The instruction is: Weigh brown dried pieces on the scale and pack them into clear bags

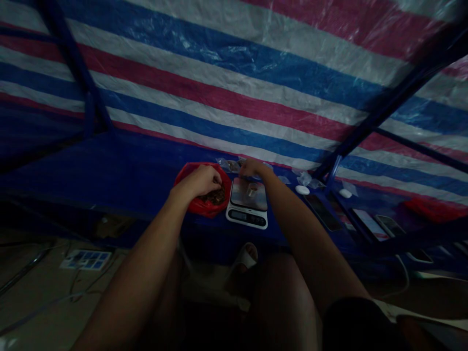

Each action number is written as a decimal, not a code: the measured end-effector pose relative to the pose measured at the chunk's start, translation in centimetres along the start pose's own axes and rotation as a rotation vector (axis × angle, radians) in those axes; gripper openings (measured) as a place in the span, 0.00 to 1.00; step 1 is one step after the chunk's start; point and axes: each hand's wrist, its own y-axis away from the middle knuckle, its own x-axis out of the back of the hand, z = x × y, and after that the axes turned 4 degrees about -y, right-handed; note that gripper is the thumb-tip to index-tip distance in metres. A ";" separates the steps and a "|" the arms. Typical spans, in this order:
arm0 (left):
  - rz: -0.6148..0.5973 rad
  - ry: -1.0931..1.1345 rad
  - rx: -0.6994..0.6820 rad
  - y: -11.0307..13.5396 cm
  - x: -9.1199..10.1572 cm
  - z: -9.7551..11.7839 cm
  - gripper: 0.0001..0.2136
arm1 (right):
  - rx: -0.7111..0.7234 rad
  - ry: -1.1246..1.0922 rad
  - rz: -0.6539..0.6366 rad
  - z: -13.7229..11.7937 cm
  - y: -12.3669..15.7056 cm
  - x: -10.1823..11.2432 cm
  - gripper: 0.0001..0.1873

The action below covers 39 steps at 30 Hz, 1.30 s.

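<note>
My left hand (209,180) is over a red plastic bag (182,174), its fingers pinched together at a heap of small brownish pieces (216,196) inside. Whatever lies between those fingertips is too small to make out. Just right of the bag stands a white digital kitchen scale (246,218) with a small round container (252,189) on its plate. Behind the scale, my right hand (252,167) is closed beside small clear plastic bags (230,165); its grip is hidden. One of these bags seems to hold brownish bits.
A dark phone (323,212) and a white oval item (302,189) lie to the right, with more phones (370,224) beyond a blue metal frame (365,131). A striped tarp (219,97) hangs behind the blue tabletop (142,170). A power strip (86,260) with cables lies on the floor.
</note>
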 end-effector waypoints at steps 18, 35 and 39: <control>0.207 0.208 -0.163 -2.9 -1.4 5.3 0.13 | -0.074 -0.229 0.172 -1.6 14.3 2.1 0.10; 0.101 0.031 -0.336 -5.4 -2.9 7.9 0.13 | -0.107 -0.413 0.424 -0.1 14.9 0.4 0.11; 0.111 0.074 -0.311 -5.4 -3.0 7.7 0.15 | -0.084 -0.424 0.399 0.0 15.0 0.3 0.13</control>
